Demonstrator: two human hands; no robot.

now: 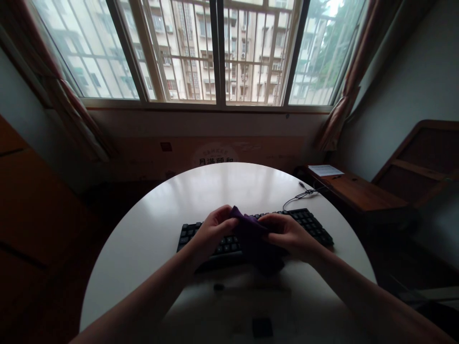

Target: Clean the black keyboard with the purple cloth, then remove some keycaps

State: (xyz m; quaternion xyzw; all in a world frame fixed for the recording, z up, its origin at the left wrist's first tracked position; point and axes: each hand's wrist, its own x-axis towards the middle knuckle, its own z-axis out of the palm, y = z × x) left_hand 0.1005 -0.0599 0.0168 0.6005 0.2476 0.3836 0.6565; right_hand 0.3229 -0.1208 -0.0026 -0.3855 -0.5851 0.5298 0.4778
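Observation:
A dark purple cloth (256, 243) hangs bunched between my two hands, above the middle of a black keyboard (227, 244). My left hand (218, 224) pinches the cloth's upper left corner between thumb and fingers. On the other side my right hand (283, 231) grips the cloth's right edge, its fingers closed. The lower part of the cloth droops over the keyboard's front edge. Between my hands the cloth hides some of the keys. The keyboard lies on a white round table (143, 248), and its cable (299, 195) is looped behind its right end.
Near the table's front lie a small dark square (262, 327) and a thin stick-like item (251, 288), both dim. To the right stands a wooden bench (358, 191) with a paper sheet (325, 170). A printed box (143, 153) sits beneath the barred window beyond the table.

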